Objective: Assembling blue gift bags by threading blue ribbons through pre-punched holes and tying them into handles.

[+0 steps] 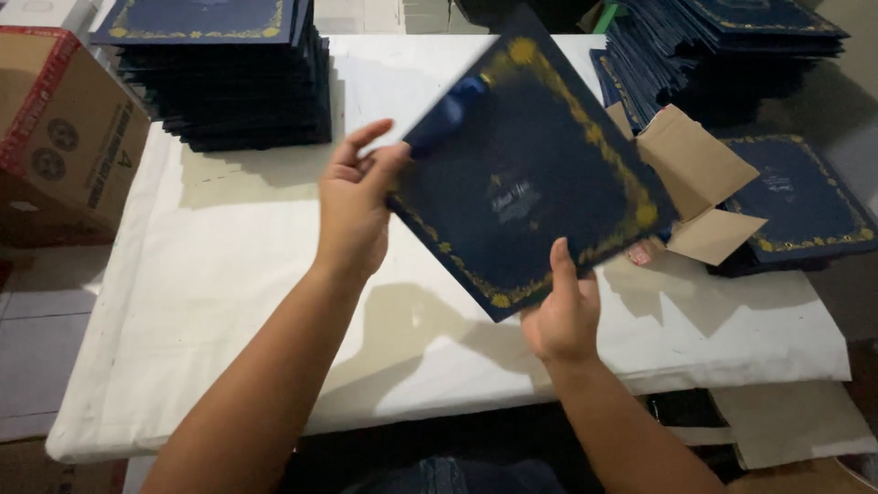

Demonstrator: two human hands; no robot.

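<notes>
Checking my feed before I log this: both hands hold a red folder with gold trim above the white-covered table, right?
Not quite. The head view shows the folder is dark blue, not red. The rest stands: left hand and right hand hold it, gold-trimmed, above the white-covered table.

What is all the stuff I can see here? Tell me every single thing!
held folder: one, dark blue with gold border, in the air over the table, tilted, between both hands
table cover: one, white, spread over the table
stack of folders: one, dark blue, back left of the table
heap of folders: one, dark blue, back right, loosely piled
single folder: one, dark blue with gold border, lying flat at the right edge
open carton: one, brown, flaps up, right of the held folder
cardboard box: one, brown with red strip, left of the table
floor tiles: pale, lower left
left hand: one, gripping the folder's left edge
right hand: one, holding the folder's bottom edge
</notes>
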